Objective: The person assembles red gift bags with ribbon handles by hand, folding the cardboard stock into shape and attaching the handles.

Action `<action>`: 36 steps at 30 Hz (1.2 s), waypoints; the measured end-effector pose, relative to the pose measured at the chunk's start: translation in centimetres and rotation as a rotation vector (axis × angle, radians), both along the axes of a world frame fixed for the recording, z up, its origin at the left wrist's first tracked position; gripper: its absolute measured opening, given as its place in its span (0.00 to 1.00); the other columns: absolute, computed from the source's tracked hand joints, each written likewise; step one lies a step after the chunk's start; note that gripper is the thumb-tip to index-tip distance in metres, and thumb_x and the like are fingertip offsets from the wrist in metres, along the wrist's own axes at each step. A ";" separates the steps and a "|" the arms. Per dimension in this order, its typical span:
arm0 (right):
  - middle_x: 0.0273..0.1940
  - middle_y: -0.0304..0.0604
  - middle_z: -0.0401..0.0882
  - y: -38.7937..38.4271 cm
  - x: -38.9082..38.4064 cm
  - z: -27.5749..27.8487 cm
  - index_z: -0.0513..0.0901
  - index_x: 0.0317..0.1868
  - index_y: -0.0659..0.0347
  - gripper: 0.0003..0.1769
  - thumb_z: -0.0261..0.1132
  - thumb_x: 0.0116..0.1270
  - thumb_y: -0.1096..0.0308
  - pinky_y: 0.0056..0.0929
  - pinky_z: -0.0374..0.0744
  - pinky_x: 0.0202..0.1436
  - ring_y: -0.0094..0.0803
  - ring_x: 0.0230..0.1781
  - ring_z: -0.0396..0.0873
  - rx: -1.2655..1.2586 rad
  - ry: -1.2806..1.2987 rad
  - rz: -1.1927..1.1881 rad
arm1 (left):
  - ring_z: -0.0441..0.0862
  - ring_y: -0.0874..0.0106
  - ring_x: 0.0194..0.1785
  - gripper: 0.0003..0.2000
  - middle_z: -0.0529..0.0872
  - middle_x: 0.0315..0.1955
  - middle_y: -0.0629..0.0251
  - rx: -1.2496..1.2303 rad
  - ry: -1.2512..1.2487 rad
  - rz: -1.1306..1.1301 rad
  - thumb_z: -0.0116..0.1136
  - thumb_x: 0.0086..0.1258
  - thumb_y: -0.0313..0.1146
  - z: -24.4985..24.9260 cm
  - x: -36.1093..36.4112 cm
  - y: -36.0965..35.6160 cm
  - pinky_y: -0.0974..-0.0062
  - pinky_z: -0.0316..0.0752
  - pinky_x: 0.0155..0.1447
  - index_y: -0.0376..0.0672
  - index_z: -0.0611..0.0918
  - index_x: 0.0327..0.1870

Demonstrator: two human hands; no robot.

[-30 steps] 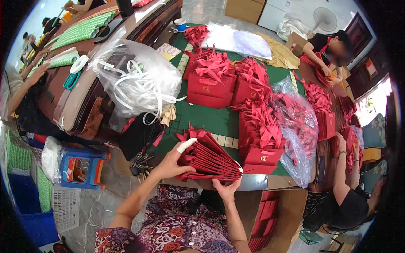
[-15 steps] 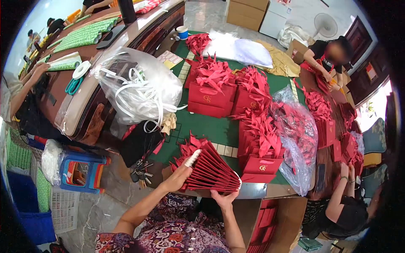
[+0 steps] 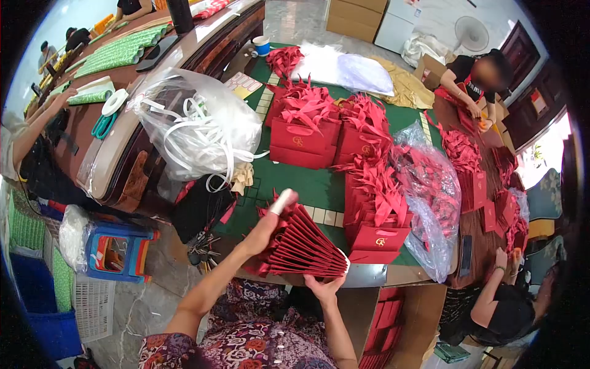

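Note:
A fanned stack of red paper gift bags [image 3: 307,246] lies on its side at the near table edge, with red ribbons at its left end. My right hand [image 3: 326,290] grips the narrow lower right end, thumb in front and a white-covered fingertip showing behind. My left hand [image 3: 264,230] is at the wide upper left end, beside the ribbons. Its fingers stretch upward, one in a white cover, slightly blurred; they do not look closed on a bag. Just right of the stack stand upright red bags [image 3: 378,237] with gold lettering and ribbon handles.
More red bags [image 3: 304,138] stand on the green mat [image 3: 301,178]. A plastic sack of white ribbon [image 3: 200,126] lies to the left, keys [image 3: 203,249] below it. Clear plastic with red ribbons [image 3: 430,184] lies right. Co-workers sit at right; an open carton [image 3: 424,320] stands below the table.
My left hand has moved up along the wide end of the stack, its covered finger now pointing upward. The right hand keeps its grip, shifted slightly left in view with the stack.

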State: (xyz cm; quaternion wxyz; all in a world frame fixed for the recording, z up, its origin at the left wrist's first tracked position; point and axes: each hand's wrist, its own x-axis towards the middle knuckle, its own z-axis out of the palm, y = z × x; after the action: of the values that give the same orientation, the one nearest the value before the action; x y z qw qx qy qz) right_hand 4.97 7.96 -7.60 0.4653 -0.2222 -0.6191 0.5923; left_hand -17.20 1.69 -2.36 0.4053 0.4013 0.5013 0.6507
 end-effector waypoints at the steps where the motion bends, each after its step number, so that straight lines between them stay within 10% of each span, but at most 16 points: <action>1: 0.57 0.53 0.76 0.0 0.0 -0.1 0.64 0.67 0.71 0.52 0.85 0.44 0.69 0.39 0.80 0.61 0.39 0.56 0.80 0.017 -0.004 -0.011 | 0.56 0.67 0.78 0.39 0.58 0.77 0.56 -0.025 0.040 -0.015 0.32 0.80 0.61 -0.7 0.4 0.2 0.65 0.49 0.79 0.36 0.50 0.80; 13: 0.60 0.53 0.72 0.0 -0.5 -0.4 0.58 0.69 0.69 0.57 0.85 0.45 0.63 0.40 0.77 0.64 0.40 0.59 0.77 0.137 0.003 -0.104 | 0.67 0.69 0.70 0.31 0.71 0.68 0.59 0.053 -0.137 0.324 0.32 0.83 0.53 -1.3 4.5 -0.2 0.70 0.57 0.75 0.34 0.66 0.72; 19: 0.59 0.52 0.72 -0.5 -0.3 -0.6 0.60 0.68 0.68 0.55 0.86 0.45 0.63 0.39 0.78 0.62 0.38 0.58 0.77 0.012 -0.011 -0.062 | 0.57 0.69 0.77 0.36 0.61 0.74 0.60 -0.058 -0.159 -0.112 0.51 0.75 0.47 0.3 1.0 -2.3 0.69 0.50 0.79 0.35 0.56 0.77; 20: 0.59 0.52 0.72 -0.5 -0.3 -0.6 0.60 0.68 0.68 0.55 0.86 0.45 0.63 0.39 0.78 0.62 0.38 0.58 0.77 0.011 -0.011 -0.068 | 0.50 0.68 0.80 0.53 0.53 0.77 0.57 -0.040 -0.075 -0.294 0.70 0.61 0.49 1.1 -0.5 -2.9 0.68 0.45 0.81 0.37 0.47 0.79; 24: 0.58 0.51 0.72 -0.5 -0.5 -0.3 0.59 0.68 0.67 0.55 0.85 0.46 0.64 0.38 0.79 0.61 0.37 0.57 0.77 0.039 -0.041 -0.094 | 0.50 0.58 0.79 0.72 0.50 0.75 0.46 -0.105 0.345 -0.350 0.84 0.39 0.51 3.2 -0.6 -4.2 0.63 0.45 0.81 0.38 0.40 0.79; 36: 0.53 0.51 0.73 -0.2 -0.4 -1.0 0.59 0.66 0.66 0.55 0.86 0.44 0.62 0.36 0.81 0.56 0.36 0.52 0.79 0.125 -0.074 -0.033 | 0.71 0.54 0.65 0.56 0.71 0.62 0.49 -0.066 0.716 0.103 0.83 0.47 0.41 1.4 2.8 -4.7 0.60 0.65 0.70 0.39 0.56 0.75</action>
State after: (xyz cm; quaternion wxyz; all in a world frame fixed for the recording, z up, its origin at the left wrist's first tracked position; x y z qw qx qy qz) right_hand 4.54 7.79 -8.59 0.4647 -0.2248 -0.6679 0.5362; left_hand -14.43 -2.98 -0.99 0.1833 0.5645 0.6520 0.4718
